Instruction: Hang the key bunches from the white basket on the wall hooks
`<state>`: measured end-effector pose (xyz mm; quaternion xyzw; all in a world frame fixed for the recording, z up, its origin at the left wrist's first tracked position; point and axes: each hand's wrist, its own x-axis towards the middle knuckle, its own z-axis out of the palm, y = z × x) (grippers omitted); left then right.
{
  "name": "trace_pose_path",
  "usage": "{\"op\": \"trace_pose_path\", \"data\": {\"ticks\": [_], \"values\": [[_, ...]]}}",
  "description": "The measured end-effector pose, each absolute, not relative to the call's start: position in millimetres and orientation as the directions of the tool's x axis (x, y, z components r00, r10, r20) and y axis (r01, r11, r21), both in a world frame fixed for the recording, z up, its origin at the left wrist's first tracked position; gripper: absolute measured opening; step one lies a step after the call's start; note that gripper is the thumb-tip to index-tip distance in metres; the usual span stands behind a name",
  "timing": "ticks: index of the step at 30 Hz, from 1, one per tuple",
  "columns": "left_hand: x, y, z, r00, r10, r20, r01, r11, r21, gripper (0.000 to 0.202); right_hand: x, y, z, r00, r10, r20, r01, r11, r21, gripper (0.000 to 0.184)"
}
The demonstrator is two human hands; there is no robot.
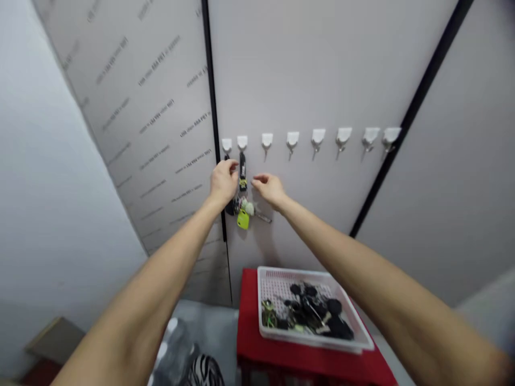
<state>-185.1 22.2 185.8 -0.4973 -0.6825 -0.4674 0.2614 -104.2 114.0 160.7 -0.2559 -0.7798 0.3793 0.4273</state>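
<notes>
A row of several white wall hooks (292,139) runs across the pale wall panel. A bunch of keys (243,206) with a black strap and a lime green tag hangs from the second hook from the left (242,142). My left hand (223,179) is closed in a pinch just under the leftmost hook (226,145), holding a dark key item that hangs below it. My right hand (269,187) hovers to the right of the hanging strap, fingers loosely curled and apart, holding nothing.
Below the hooks a white plastic basket (354,327) with several dark keys and fobs sits on a red stool (249,332). A black vertical strip (213,118) divides the wall panels. A striped dark item (201,370) lies on the floor at lower left.
</notes>
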Motion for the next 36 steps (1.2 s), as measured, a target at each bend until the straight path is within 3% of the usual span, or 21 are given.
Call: {"op": "trace_pose_path", "data": {"ticks": [3, 6, 9, 12, 17, 23, 31, 34, 36], "values": [[-159, 8, 129, -0.388, 0.586, 0.711, 0.877, -0.002, 0.481, 0.022, -57, 112, 126, -0.664, 0.63, 0.403, 0.125, 0.625, -0.771, 0.022], [-124, -6, 65, -0.338, 0.795, 0.503, 0.831, 0.002, 0.557, 0.02, -4, 107, 75, -0.772, 0.587, 0.243, 0.27, 0.649, -0.711, 0.018], [-92, -14, 13, -0.263, 0.913, 0.313, 0.823, 0.042, 0.567, 0.021, 38, 102, 27, -0.786, 0.606, 0.12, 0.425, 0.672, -0.607, 0.019], [-67, -16, -17, -0.215, 0.961, 0.176, 0.841, 0.09, 0.533, 0.024, 65, 95, -3, -0.81, 0.583, 0.058, 0.464, 0.699, -0.543, 0.022], [-43, -14, -30, -0.181, 0.981, 0.069, 0.887, 0.132, 0.443, 0.027, 82, 84, -22, -0.867, 0.491, 0.091, 0.39, 0.78, -0.489, 0.025], [-38, -10, -31, -0.275, 0.961, -0.011, 0.869, 0.253, 0.426, 0.018, 89, 88, -29, -0.863, 0.498, 0.083, 0.392, 0.764, -0.513, 0.023], [-34, -4, -48, -0.22, 0.975, 0.021, 0.76, 0.158, 0.63, 0.018, 90, 82, -24, -0.89, 0.447, 0.092, 0.347, 0.794, -0.5, 0.028], [-34, 0, -44, -0.324, 0.945, 0.047, 0.618, 0.173, 0.767, 0.008, 88, 83, -22, -0.854, 0.503, 0.131, 0.344, 0.737, -0.582, 0.021], [-39, 2, -35, -0.41, 0.911, 0.04, 0.482, 0.18, 0.857, 0.011, 88, 88, -21, -0.807, 0.567, 0.162, 0.335, 0.667, -0.665, 0.015]]}}
